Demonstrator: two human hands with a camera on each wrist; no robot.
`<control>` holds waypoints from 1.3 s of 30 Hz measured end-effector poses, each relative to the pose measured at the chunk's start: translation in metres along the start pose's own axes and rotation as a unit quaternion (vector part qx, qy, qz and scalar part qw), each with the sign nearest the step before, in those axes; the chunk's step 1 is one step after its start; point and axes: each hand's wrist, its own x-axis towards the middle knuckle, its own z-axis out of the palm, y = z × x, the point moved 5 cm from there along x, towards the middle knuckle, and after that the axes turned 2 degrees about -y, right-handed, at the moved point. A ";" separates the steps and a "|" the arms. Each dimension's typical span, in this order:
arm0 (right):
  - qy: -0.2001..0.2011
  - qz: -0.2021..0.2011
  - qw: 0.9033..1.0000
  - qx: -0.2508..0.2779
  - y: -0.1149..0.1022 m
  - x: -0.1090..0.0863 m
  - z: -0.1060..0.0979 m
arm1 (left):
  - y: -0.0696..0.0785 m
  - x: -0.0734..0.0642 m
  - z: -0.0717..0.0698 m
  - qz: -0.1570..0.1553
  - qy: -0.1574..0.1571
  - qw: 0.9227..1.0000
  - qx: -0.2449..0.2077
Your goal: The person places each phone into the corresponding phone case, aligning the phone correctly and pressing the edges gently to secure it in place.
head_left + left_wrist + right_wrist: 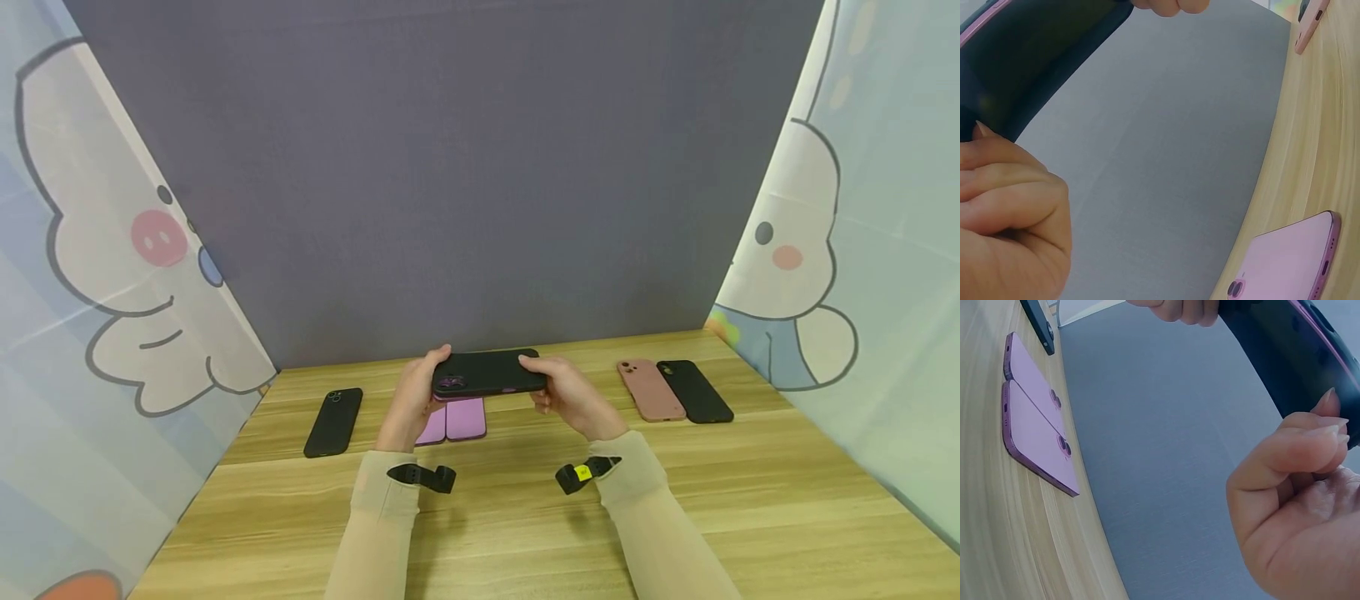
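Observation:
Both hands hold a purple phone with a black phone case (487, 372) on its back, lying sideways above the table. Purple shows at the camera opening and along the lower edge in the head view. My left hand (414, 392) grips the camera end, thumb along the top. At the opposite end, my right hand (573, 396) grips with its thumb on the black back and fingers curled underneath. The wrist views show the dark underside and fingers bent at the edges; how far the case is seated cannot be told.
Two purple phones (466, 418) lie side by side on the wooden table (517, 517) below the hands. A black phone (333, 422) lies at left. At right rest a pink case (651, 390) and a black case (695, 392). Behind stands a grey panel (450, 183).

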 end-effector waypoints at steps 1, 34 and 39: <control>0.001 -0.001 1.000 0.001 0.000 0.000 0.000 | 0.000 0.000 0.000 0.000 -0.001 1.000 0.003; 0.002 0.014 1.000 -0.007 0.003 0.000 0.002 | -0.001 0.003 -0.003 0.021 0.003 0.998 -0.053; 0.005 0.002 1.000 -0.006 0.001 0.000 0.003 | 0.000 0.002 -0.002 0.023 0.001 0.998 -0.064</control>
